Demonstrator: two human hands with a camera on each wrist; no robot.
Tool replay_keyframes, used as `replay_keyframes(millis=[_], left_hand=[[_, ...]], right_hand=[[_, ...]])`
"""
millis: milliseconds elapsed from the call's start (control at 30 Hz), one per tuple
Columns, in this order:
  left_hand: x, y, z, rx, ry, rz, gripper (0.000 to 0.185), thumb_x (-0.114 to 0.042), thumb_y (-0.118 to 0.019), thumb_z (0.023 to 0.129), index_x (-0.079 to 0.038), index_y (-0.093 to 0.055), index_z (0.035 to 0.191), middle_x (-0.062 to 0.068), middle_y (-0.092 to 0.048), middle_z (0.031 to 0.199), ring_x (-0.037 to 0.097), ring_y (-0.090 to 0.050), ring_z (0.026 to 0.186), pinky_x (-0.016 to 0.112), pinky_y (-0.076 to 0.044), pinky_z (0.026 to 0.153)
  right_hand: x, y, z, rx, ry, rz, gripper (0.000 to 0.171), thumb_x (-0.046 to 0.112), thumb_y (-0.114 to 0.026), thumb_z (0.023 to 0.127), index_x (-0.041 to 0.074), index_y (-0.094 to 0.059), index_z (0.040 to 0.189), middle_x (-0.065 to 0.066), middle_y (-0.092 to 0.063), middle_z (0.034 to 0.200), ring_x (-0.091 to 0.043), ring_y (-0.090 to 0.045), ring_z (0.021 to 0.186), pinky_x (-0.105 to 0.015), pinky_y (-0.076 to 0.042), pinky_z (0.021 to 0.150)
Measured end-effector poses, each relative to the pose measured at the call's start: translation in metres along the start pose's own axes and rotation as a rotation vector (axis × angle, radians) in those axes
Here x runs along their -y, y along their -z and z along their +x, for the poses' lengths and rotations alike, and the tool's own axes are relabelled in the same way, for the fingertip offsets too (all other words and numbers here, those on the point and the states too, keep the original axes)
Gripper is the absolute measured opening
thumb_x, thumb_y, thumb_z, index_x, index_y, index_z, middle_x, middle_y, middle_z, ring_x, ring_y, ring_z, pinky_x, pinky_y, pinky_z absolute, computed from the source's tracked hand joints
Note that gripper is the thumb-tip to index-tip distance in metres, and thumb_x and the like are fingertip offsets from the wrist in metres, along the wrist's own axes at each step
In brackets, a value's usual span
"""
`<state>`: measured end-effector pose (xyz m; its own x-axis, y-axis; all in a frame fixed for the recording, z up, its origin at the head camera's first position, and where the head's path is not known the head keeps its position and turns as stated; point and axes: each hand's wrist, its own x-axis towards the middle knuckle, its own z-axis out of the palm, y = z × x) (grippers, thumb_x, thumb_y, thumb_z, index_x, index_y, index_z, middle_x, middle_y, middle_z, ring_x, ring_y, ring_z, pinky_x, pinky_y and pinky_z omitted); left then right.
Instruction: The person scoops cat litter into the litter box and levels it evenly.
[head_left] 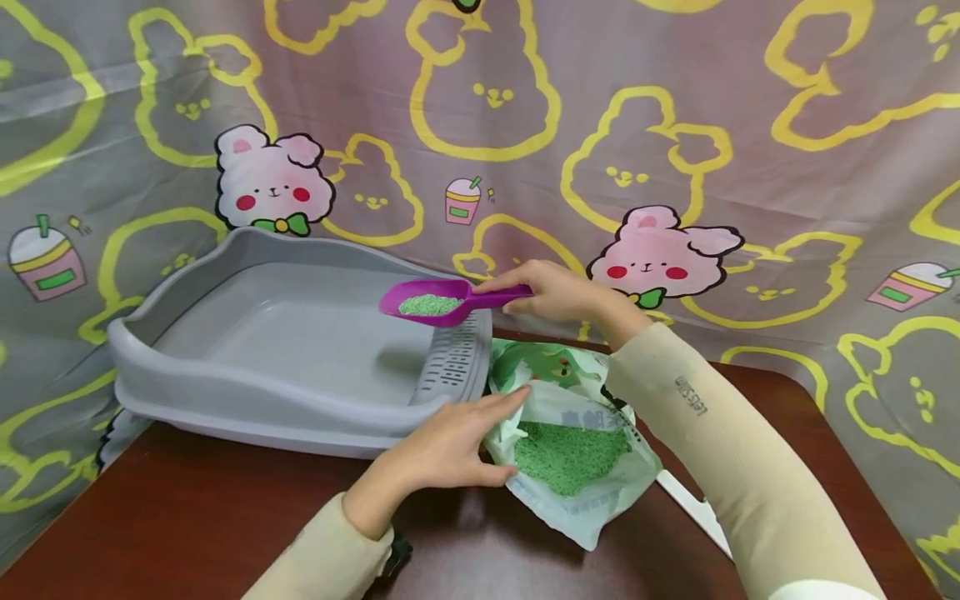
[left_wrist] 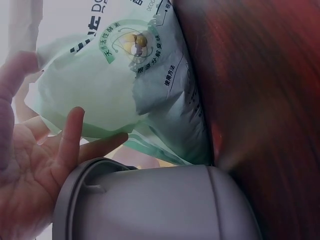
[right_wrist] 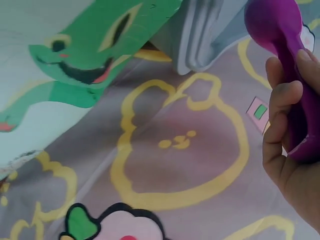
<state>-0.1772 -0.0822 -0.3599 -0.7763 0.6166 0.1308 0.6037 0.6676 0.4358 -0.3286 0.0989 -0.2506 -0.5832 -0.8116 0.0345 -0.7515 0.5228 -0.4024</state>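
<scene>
At the near side of the dark, reddish-brown counter (head_left: pixel 225 508) sits an opened bag (head_left: pixel 546 402), its pale, crinkled mouth spread wide to show a heap of green pellets (head_left: pixel 573 457). Its outside is whitish and light green, with dark printed characters and, on the far side, a green cartoon animal. Just beside it, the left hand (head_left: pixel 442 450) reaches in from a cream sleeve (head_left: pixel 326 554), fingers extended and parted, thumb held away from them; it rests against the bag's side without clenching it. A flat white object (head_left: pixel 693 508) lies to the right of the bag, partly hidden by the other sleeve (head_left: pixel 750 475) (this one carries small dark lettering).

Farther off, the right hand (head_left: pixel 551 290) has its fingers wrapped round the handle of a glossy purple scoop (head_left: pixel 467 302), the forearm stretched forward and angled inward over the bag. The scoop hangs roughly level above the right end of the grey tray (head_left: pixel 300 342), near its slotted strip (head_left: pixel 450 358), with a small mound of green pellets in its bowl. The tray is smooth and high-walled, with a wavy rim; a soft shadow falls on its floor.

Behind everything hangs a greyish-pink cloth (head_left: pixel 360 108) printed with yellow rabbit outlines, pink-cheeked rabbits and drink cups.
</scene>
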Motion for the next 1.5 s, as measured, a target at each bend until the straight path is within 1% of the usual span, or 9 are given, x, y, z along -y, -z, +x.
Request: replay_keyframes(millis=[133, 200, 400, 667, 933, 1067, 1200, 1333, 1500], left_hand=[[0.0, -0.001, 0.002, -0.004, -0.006, 0.008, 0.098, -0.046, -0.074, 0.082, -0.025, -0.018, 0.16, 0.006, -0.04, 0.158, 0.029, -0.055, 0.131, 0.063, -0.04, 0.106], [0.0, -0.001, 0.002, -0.005, -0.008, 0.01, 0.098, -0.046, -0.074, 0.082, -0.025, -0.019, 0.16, 0.006, -0.04, 0.158, 0.029, -0.054, 0.132, 0.063, -0.039, 0.107], [0.0, -0.001, 0.002, -0.003, -0.013, 0.009, 0.098, -0.047, -0.073, 0.082, -0.024, -0.02, 0.16, 0.007, -0.039, 0.158, 0.029, -0.053, 0.133, 0.064, -0.039, 0.107], [0.0, 0.0, 0.002, 0.001, -0.008, 0.011, 0.096, -0.047, -0.073, 0.082, -0.023, -0.022, 0.16, 0.008, -0.039, 0.158, 0.03, -0.051, 0.135, 0.065, -0.038, 0.107], [0.001, 0.0, 0.002, 0.0, -0.02, 0.008, 0.097, -0.046, -0.073, 0.082, -0.022, -0.022, 0.16, 0.006, -0.039, 0.158, 0.027, -0.053, 0.133, 0.059, -0.042, 0.106], [0.001, 0.0, 0.003, -0.003, -0.022, 0.01, 0.098, -0.045, -0.074, 0.081, -0.022, -0.021, 0.16, 0.005, -0.038, 0.159, 0.026, -0.053, 0.134, 0.055, -0.043, 0.107], [0.001, 0.0, 0.004, 0.001, -0.024, 0.019, 0.098, -0.045, -0.074, 0.081, -0.021, -0.02, 0.16, 0.004, -0.037, 0.159, 0.026, -0.053, 0.134, 0.053, -0.044, 0.107], [0.002, 0.0, 0.005, -0.008, -0.032, 0.03, 0.099, -0.045, -0.074, 0.081, -0.021, -0.02, 0.16, 0.004, -0.037, 0.159, 0.026, -0.055, 0.131, 0.051, -0.046, 0.106], [0.002, -0.001, 0.005, -0.01, -0.035, 0.033, 0.099, -0.046, -0.074, 0.081, -0.022, -0.02, 0.16, 0.003, -0.037, 0.16, 0.026, -0.056, 0.13, 0.052, -0.047, 0.104]], right_hand=[[0.008, 0.001, 0.005, 0.012, 0.011, -0.07, 0.044, 0.011, -0.065, 0.095, 0.03, -0.064, 0.134, 0.004, -0.067, 0.131, -0.015, -0.061, 0.096, -0.037, -0.047, 0.091], [0.011, 0.001, 0.008, 0.022, 0.016, -0.096, 0.043, 0.01, -0.064, 0.094, 0.031, -0.066, 0.132, 0.005, -0.068, 0.129, -0.015, -0.061, 0.102, -0.037, -0.046, 0.094], [0.015, -0.001, 0.013, 0.043, 0.007, -0.159, 0.046, 0.006, -0.061, 0.092, 0.032, -0.068, 0.129, 0.004, -0.072, 0.118, -0.017, -0.054, 0.074, -0.031, -0.045, 0.072], [0.024, -0.001, 0.02, 0.04, -0.034, -0.292, 0.044, 0.01, -0.058, 0.097, 0.038, -0.065, 0.13, 0.009, -0.069, 0.125, -0.014, -0.061, 0.095, -0.032, -0.048, 0.086], [0.034, -0.005, 0.033, 0.065, -0.049, -0.396, 0.04, 0.015, -0.06, 0.098, 0.038, -0.065, 0.13, 0.007, -0.069, 0.129, -0.018, -0.053, 0.07, -0.033, -0.049, 0.075], [0.036, -0.007, 0.037, 0.061, -0.086, -0.426, 0.041, 0.017, -0.061, 0.098, 0.041, -0.064, 0.131, 0.008, -0.065, 0.134, -0.02, -0.052, 0.069, -0.034, -0.047, 0.069], [0.038, -0.008, 0.039, 0.06, -0.125, -0.489, 0.043, 0.018, -0.062, 0.097, 0.045, -0.062, 0.131, 0.008, -0.07, 0.125, -0.024, -0.06, 0.101, -0.047, -0.046, 0.09], [0.041, -0.008, 0.041, 0.053, -0.149, -0.575, 0.045, 0.018, -0.062, 0.097, 0.047, -0.061, 0.132, 0.005, -0.064, 0.136, -0.031, -0.044, 0.136, -0.063, -0.035, 0.105], [0.043, -0.008, 0.043, 0.065, -0.16, -0.587, 0.046, 0.017, -0.061, 0.097, 0.047, -0.06, 0.133, 0.004, -0.057, 0.145, -0.033, -0.04, 0.14, -0.064, -0.032, 0.108]])
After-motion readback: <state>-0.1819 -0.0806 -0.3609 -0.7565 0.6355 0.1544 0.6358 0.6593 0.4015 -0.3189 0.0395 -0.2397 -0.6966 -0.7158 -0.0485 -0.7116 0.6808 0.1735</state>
